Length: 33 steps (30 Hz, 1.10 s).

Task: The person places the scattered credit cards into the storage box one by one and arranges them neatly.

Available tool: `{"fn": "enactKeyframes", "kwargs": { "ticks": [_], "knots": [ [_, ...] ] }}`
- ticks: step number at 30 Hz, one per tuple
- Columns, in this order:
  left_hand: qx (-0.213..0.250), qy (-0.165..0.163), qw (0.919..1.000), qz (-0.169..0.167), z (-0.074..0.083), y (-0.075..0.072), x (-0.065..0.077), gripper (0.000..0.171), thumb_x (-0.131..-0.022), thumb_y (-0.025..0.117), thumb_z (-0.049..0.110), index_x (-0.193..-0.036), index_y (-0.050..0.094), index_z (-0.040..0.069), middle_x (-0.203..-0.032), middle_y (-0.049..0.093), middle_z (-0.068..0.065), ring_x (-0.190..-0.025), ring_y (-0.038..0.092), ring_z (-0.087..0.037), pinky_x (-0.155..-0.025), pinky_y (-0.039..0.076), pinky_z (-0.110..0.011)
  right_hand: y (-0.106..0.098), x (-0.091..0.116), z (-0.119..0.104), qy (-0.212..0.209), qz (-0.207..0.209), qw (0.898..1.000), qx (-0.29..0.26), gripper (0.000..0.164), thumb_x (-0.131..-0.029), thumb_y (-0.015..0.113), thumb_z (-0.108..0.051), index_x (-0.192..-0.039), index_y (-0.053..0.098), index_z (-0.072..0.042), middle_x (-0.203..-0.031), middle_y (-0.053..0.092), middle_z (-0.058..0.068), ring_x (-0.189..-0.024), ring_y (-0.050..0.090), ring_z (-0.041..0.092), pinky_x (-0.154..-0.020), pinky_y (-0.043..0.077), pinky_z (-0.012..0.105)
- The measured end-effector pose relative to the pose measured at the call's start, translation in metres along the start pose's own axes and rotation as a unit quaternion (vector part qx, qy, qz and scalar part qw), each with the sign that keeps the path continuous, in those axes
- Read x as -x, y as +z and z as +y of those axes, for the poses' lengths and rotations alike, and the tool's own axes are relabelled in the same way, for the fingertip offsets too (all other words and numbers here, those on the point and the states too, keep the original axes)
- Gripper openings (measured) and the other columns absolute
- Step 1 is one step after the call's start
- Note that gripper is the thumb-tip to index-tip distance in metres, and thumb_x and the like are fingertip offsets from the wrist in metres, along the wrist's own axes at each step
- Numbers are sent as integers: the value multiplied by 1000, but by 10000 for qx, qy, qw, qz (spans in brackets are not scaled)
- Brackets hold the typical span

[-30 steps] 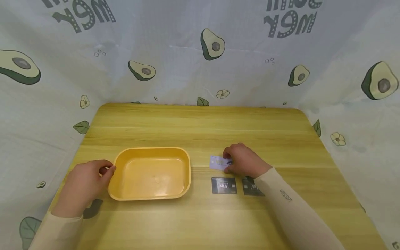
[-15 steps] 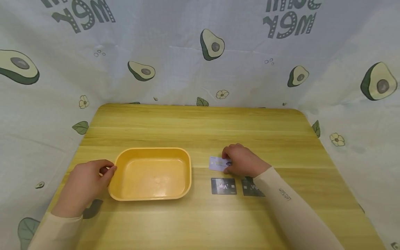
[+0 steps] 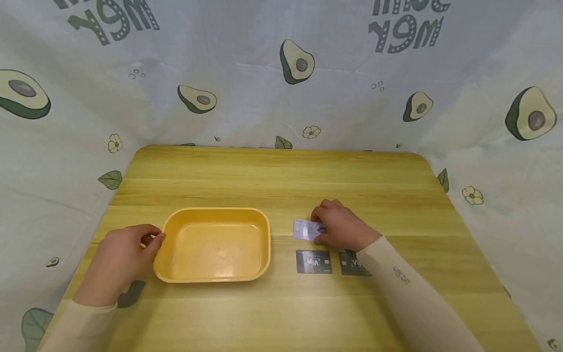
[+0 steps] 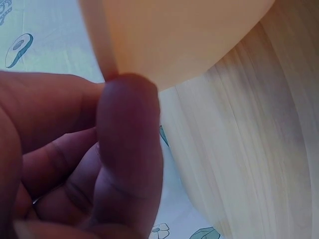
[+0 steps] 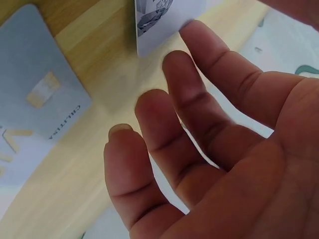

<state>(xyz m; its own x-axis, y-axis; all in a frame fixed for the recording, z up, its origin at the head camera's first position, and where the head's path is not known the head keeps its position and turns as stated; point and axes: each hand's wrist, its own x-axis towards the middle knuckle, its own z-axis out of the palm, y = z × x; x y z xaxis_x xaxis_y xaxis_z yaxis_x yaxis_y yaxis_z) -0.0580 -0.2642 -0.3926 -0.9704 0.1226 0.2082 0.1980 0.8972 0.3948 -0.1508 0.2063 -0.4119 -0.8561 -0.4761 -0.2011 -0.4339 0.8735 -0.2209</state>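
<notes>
In the head view my left hand (image 3: pixel 120 259) pinches the left rim of a yellow plastic tray (image 3: pixel 220 244) between thumb and forefinger. Up close, the left wrist view has the thumb over the tray wall (image 4: pixel 184 40). My right hand (image 3: pixel 343 227) grips a pale lilac VIP card (image 3: pixel 302 230) by its long edges, covering its right end. The right wrist view shows a fingertip against the edge of this card (image 5: pixel 174 22), which bears a diamond picture; the other fingers are bent beside it. Two dark VIP cards, one left (image 3: pixel 313 262) and one right (image 3: pixel 352 265), lie nearer me, the right one partly under my forearm.
All of this is on a light wood table (image 3: pixel 281 181) with rounded far corners. A pale cloth (image 3: pixel 246 58) printed with avocados hangs behind it and along both sides. A dark shape (image 3: pixel 132 294) shows on the table below my left wrist.
</notes>
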Motion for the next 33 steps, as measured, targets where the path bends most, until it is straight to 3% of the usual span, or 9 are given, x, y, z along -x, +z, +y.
{"fn": "enactKeyframes", "kwargs": {
  "ticks": [11,22,33],
  "knots": [
    [-70,-11,10000,4,0,0,0,11,-94,78,16,-94,80,5,-73,68,5,-58,54,-9,-54,44,-33,0,3,-2,-93,47,9999,-47,49,-83,92,-30,-119,68,-8,-102,61,-1,-83,56,15,-80,52,34],
    [-15,-49,10000,-15,1,0,0,10,-94,78,16,-95,80,6,-74,68,5,-59,54,-10,-55,45,-33,3,8,-2,-469,485,9977,-53,45,-79,87,-26,-116,73,-4,-104,67,1,-84,57,14,-80,54,35],
    [-20,-129,9999,-89,3,0,-1,12,-95,78,17,-95,79,5,-75,69,4,-60,55,-11,-57,46,-34,5,10,-4,-575,545,9968,84,45,-75,83,-23,-115,74,-4,-106,65,1,-82,56,14,-76,54,32]
  ]
}}
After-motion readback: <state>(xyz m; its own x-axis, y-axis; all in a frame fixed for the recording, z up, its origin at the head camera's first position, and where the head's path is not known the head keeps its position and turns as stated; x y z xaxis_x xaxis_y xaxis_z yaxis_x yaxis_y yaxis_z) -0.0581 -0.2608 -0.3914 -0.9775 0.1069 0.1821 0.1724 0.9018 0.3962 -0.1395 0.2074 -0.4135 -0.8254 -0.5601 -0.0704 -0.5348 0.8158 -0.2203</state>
